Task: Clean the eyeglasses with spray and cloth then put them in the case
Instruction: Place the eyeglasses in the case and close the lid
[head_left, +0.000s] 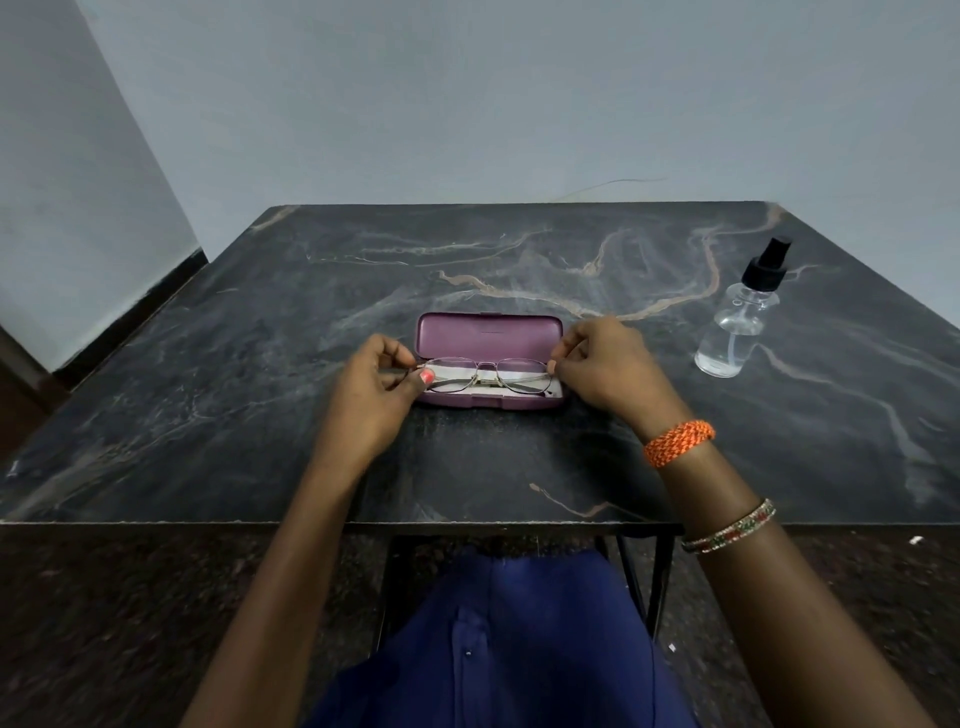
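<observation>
At centre of the tabletop (208, 364) we see both hands on the eyeglasses (488, 375). L hand (371, 384) has its grip pinched on the left end of the frame, thumb w/ orange nail on top; R hand (605, 364) pinches the right end the same way. Glasses are folded and sit over the open purple case (488, 335), on a white cloth (524, 376) lying in the lower half; we cannot tell if they rest fully. Case lid stands open toward the wall. Spray bottle (737, 325) stands upright, well apart at right. R wrist has an orange band (679, 441).
</observation>
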